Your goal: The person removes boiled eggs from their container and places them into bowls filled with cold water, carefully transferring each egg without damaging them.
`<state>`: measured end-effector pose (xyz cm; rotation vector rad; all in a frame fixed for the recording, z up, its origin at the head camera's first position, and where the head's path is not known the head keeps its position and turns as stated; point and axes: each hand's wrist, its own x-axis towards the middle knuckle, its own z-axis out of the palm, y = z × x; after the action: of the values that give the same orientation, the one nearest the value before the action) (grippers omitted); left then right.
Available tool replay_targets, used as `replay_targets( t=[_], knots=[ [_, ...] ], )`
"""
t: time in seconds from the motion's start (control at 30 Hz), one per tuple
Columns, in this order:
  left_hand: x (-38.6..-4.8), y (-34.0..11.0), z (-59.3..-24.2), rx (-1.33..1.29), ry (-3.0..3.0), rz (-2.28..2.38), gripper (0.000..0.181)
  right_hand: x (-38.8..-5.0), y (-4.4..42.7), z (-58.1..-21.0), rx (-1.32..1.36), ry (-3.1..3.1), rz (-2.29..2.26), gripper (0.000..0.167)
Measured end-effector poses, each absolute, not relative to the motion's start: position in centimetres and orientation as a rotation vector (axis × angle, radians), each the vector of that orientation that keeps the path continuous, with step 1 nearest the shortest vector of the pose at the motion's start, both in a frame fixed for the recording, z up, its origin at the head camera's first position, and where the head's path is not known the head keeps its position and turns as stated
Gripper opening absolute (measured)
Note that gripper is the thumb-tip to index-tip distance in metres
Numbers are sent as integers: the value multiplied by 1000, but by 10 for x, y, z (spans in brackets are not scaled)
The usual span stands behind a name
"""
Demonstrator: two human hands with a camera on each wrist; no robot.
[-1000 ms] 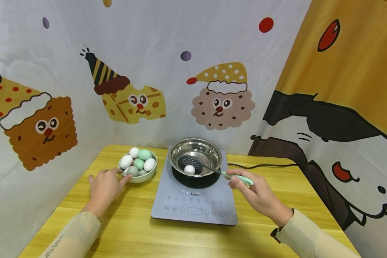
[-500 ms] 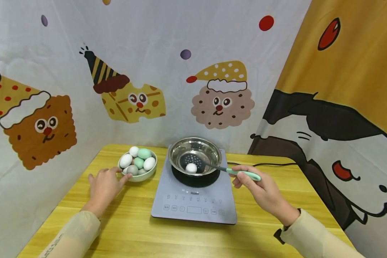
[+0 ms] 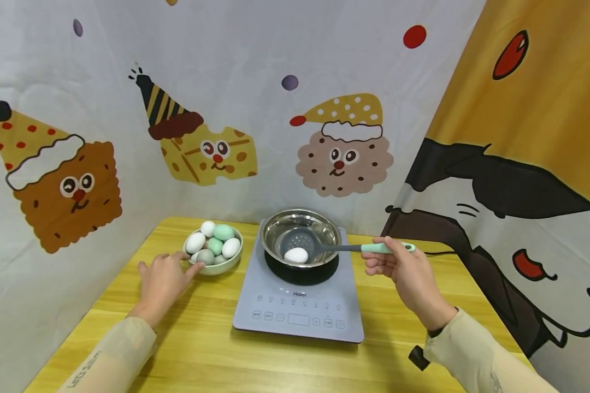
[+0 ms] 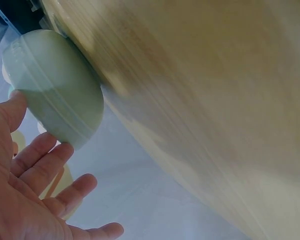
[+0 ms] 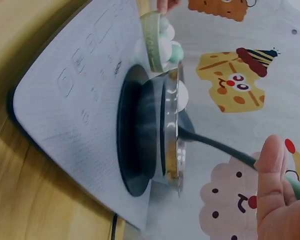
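In the head view, my right hand (image 3: 408, 273) pinches the pale green handle of a dark slotted spoon (image 3: 344, 248). Its perforated head lies inside a shiny steel basin (image 3: 267, 232), with a white egg (image 3: 295, 255) at its near edge. From the right wrist, the spoon's dark shaft (image 5: 220, 146) slants over the basin rim. My left hand (image 3: 164, 281) touches the near left side of a pale green bowl (image 3: 221, 268) heaped with several white, green and grey eggs. Up close, the left wrist view has thumb and fingertips against the bowl (image 4: 60, 85), the other fingers spread loosely.
The basin stands on the black round zone of a light grey induction cooker (image 3: 300, 303) on a yellow wooden table (image 3: 211, 349). Behind the cooker, a black cord (image 3: 440, 252) runs right. A printed curtain (image 3: 275, 164) closes off the back.
My right hand has moved right and slightly up, bringing the spoon handle nearly level. The egg has moved slightly right with the spoon's head. My left hand stays at the bowl.
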<state>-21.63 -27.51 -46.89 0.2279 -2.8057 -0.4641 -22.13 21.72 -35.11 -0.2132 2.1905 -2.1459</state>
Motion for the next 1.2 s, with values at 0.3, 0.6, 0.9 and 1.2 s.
replay_targets(
  t=[0.3, 0.6, 0.9, 1.2],
  knots=[
    [-218, -276, -470, 225, -2794, -472, 60, -227, 201, -339, -171, 2076, -2259, 44],
    [-215, -274, -468, 236, -2808, -451, 58, -239, 134, -335, -144, 1968, -2358, 41],
    [-215, -272, -469, 261, -2818, -456, 60, -250, 59, -351, -194, 1865, -2373, 37],
    [-216, -275, -471, 260, -2786, -484, 58, -242, 38, -376, -442, 1993, -2236, 44]
  ],
)
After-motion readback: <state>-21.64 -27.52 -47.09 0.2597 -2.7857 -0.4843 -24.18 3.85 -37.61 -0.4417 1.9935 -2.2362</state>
